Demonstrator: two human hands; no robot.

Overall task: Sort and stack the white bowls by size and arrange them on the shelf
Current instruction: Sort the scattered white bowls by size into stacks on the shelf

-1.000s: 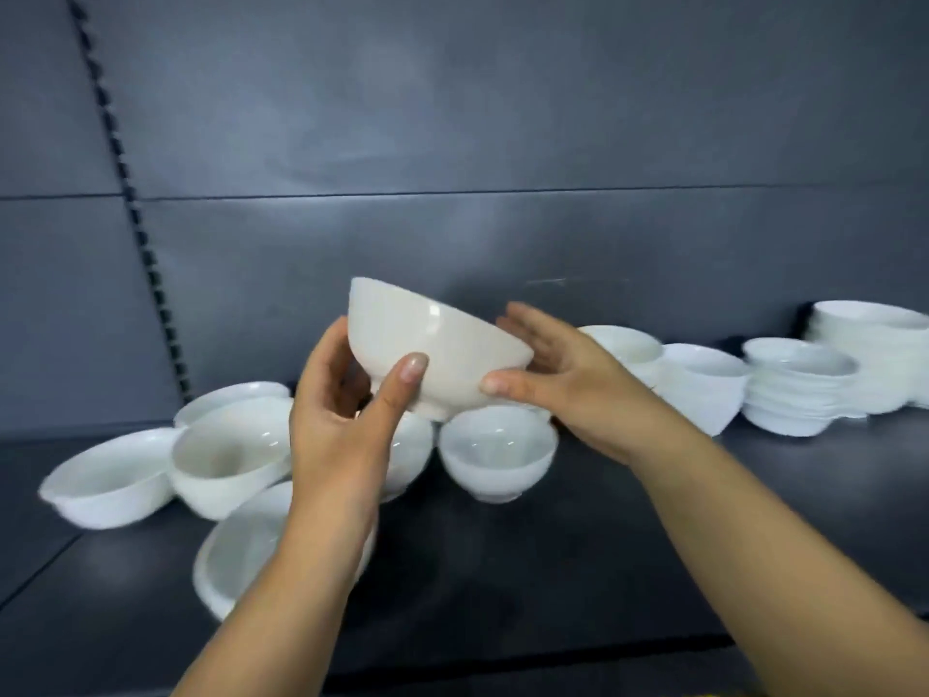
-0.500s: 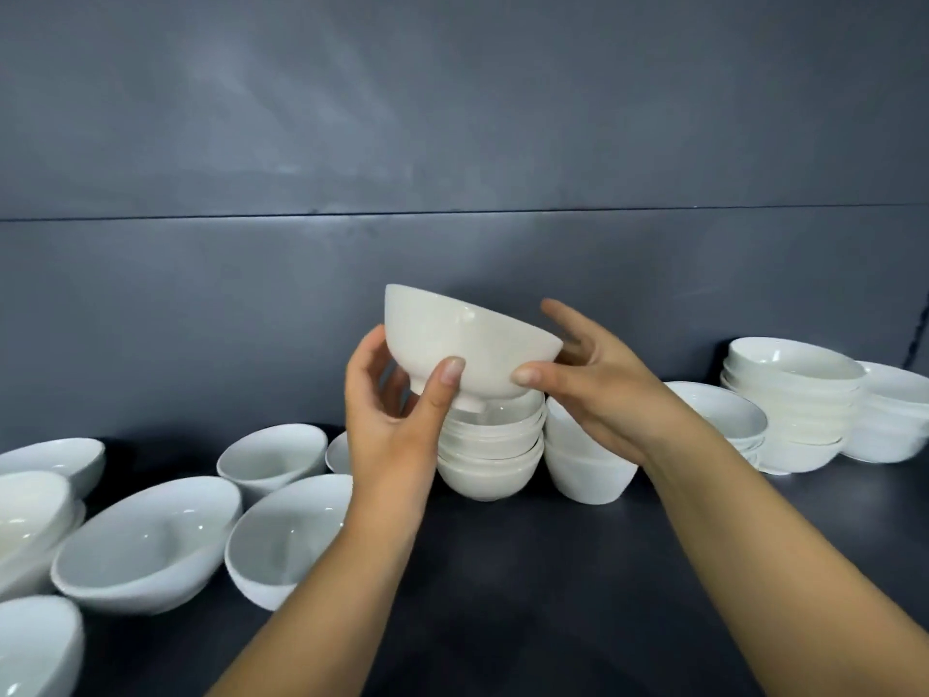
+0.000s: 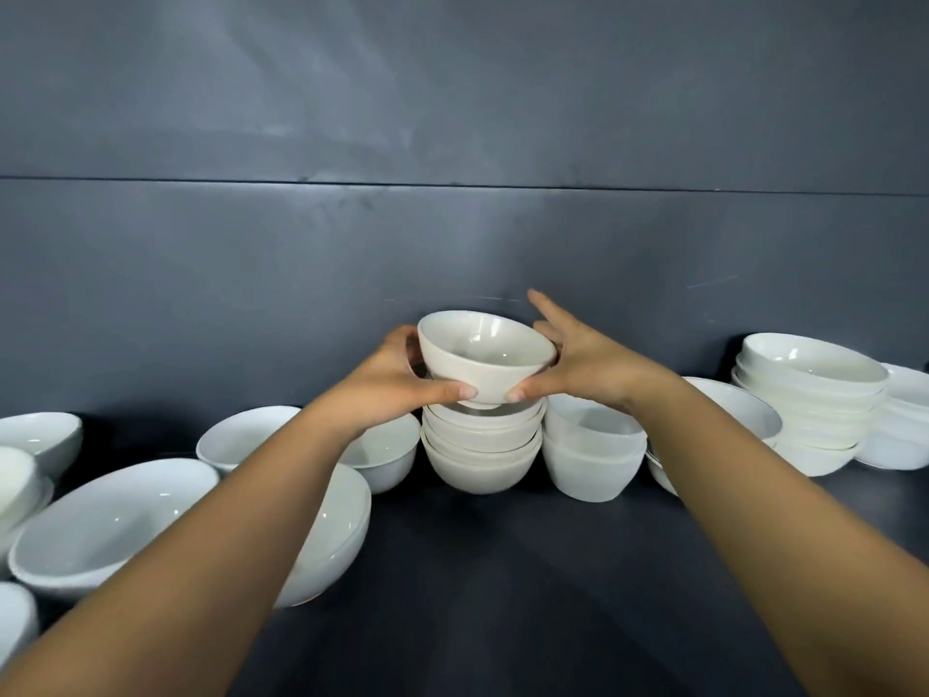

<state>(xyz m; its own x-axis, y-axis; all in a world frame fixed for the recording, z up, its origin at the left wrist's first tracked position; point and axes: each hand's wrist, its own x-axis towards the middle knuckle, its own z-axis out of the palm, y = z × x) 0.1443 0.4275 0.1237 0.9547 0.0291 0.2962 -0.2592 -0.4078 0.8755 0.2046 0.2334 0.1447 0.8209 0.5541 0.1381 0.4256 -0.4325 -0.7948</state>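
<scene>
The held bowl hangs just above the middle stack, its foot at or barely over the top rim there; I cannot tell whether they touch. It is tilted, with its mouth tipped toward the near side and the left rim higher than the right.

The left hand grips its left side, thumb along the near wall and fingers hidden behind. The right hand pinches the right side with the thumb low near the foot, and its other fingers are spread, one pointing up past the far rim.

The main risk, as I judge it, is setting the bowl down at this tilt. The foot could catch the rim below, so the bowl sits crooked or rocks the stack.

A pair of nested bowls stands just beside on the right, and a loose bowl sits close on the left, so a sideways nudge could knock either one.

The two thumbs hold low on a smooth glazed wall, so letting go unevenly may drop the bowl hard onto the stack and chip it. The dark shelf in front would not cushion a fall.
</scene>
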